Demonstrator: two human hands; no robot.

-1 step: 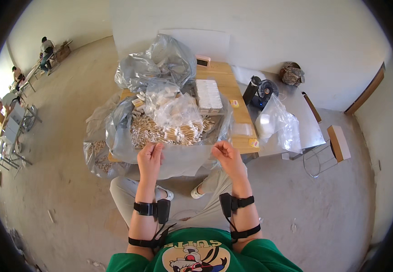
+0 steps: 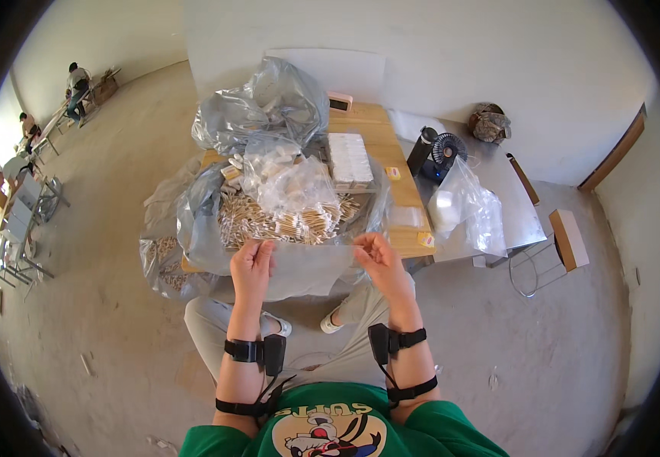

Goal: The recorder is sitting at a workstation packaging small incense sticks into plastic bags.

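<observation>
In the head view's centre, the left hand (image 2: 251,263) and right hand (image 2: 381,263) pinch opposite ends of a translucent plastic sheet (image 2: 311,273), apparently keeping its edge spread. Just above, cotton swabs (image 2: 292,227) lie heaped on grey plastic (image 2: 199,209), probably to stay gathered.

Wooden table (image 2: 379,137) with grey bags (image 2: 299,99), yellow packets (image 2: 426,239)

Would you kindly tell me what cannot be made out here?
Head view:
Left hand and right hand: contact points, hidden by the fingers.
Heaped grey bag: contents, hidden by its folds.
Cotton swabs: full extent, covered by the clear bag on top.
Distant person: work in hand, too small.
</observation>
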